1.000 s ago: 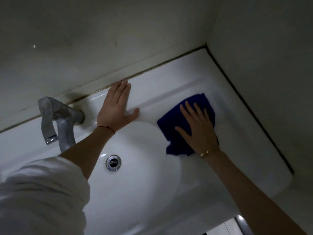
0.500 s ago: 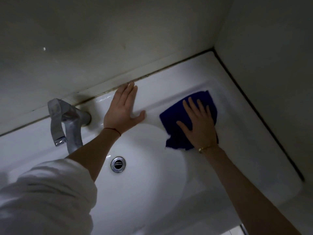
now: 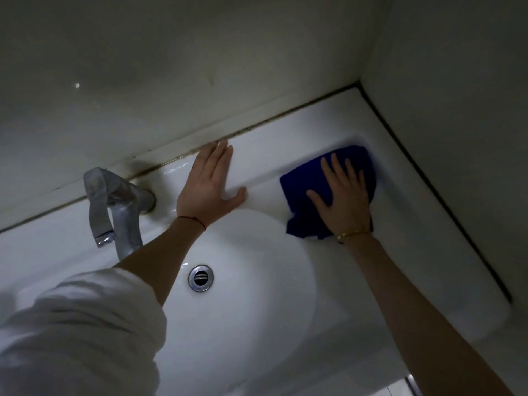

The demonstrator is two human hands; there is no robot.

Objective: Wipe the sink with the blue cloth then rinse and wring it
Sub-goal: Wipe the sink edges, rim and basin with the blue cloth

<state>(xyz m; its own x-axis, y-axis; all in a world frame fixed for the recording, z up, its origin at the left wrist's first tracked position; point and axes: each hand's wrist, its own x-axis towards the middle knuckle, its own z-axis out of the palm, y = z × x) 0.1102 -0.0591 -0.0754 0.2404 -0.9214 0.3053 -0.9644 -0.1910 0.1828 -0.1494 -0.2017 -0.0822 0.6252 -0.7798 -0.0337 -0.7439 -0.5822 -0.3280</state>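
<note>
No readable text, label, brand, number or sign anywhere in view.

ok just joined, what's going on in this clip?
A person is wiping a white sink with a blue cloth. The right hand presses the cloth flat on the ledge right of the basin, near the back corner, fingers spread. The left hand rests flat on the back ledge, between the faucet and the cloth, holding nothing. No water is visibly running from the faucet, and the drain sits open in the basin. Rinsing and wringing are not yet done.
</note>
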